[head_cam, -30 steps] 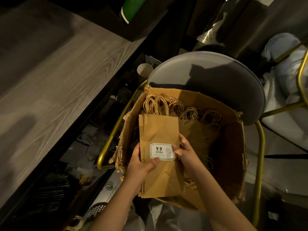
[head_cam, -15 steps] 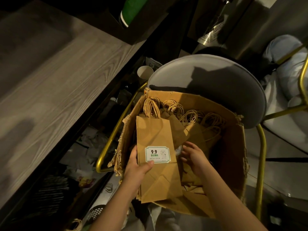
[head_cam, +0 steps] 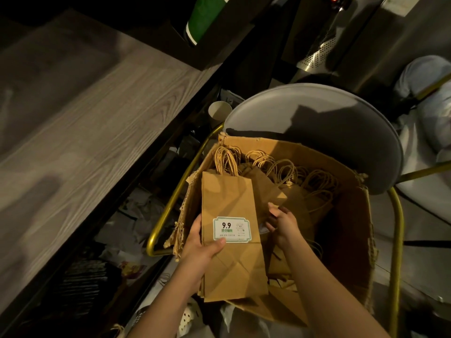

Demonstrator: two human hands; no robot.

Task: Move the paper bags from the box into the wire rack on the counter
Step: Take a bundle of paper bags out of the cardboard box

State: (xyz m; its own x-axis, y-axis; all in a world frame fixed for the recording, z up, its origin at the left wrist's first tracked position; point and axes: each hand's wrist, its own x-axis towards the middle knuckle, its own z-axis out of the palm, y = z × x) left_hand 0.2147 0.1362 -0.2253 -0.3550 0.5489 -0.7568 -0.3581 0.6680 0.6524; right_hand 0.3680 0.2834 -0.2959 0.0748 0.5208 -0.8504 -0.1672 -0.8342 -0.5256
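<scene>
Your left hand [head_cam: 200, 250] grips a stack [head_cam: 229, 196] of flat bags by its left edge, thumb across the front, over the one box's [head_cam: 353, 228] left side. Your right hand [head_cam: 283, 225] curls among loose bags [head_cam: 300, 201] just right of it; whether it grips any is unclear. The bags overlap too much to count.

Reaching in over the near edge of the box [head_cam: 353, 240] with both bare forearms, gripping a stack of bags [head_cam: 229, 198] at the box's left side with the left hand [head_cam: 202, 247], thumb laid across the front, and curling the right hand [head_cam: 283, 228] onto loose bags [head_cam: 266, 189] near the box's middle.
</scene>
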